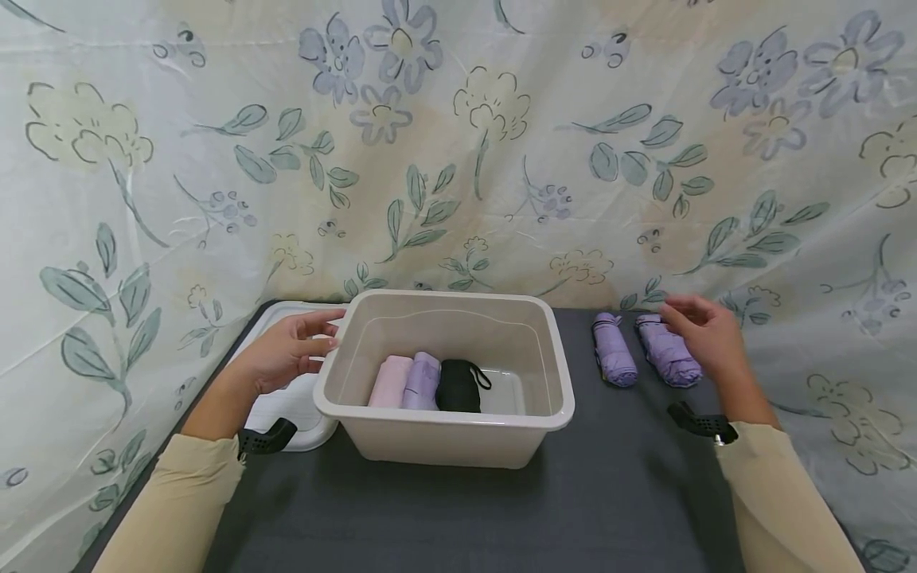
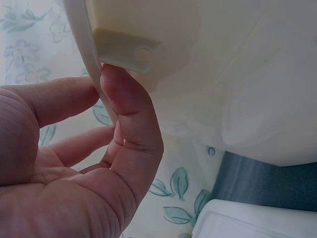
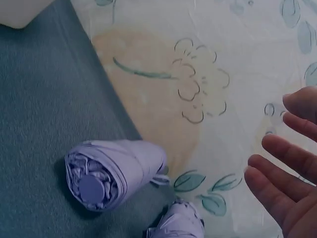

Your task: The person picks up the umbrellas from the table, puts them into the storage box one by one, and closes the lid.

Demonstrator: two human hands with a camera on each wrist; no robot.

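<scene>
Head view: my right hand (image 1: 705, 334) hovers released over the far-right purple umbrella (image 1: 669, 350), right of the bin (image 1: 444, 434); left hand (image 1: 286, 350) relaxed, touching its rim. Light, soft, slippery fabric—I'd grasp mid-roll.

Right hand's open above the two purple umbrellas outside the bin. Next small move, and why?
Probably lower the right hand and curl its fingers round the right-hand purple umbrella. That hand is open, empty and directly over it, while the left hand already touches the bin rim. Three folded umbrellas lie inside the bin, with bare floor beside the black one.
</scene>
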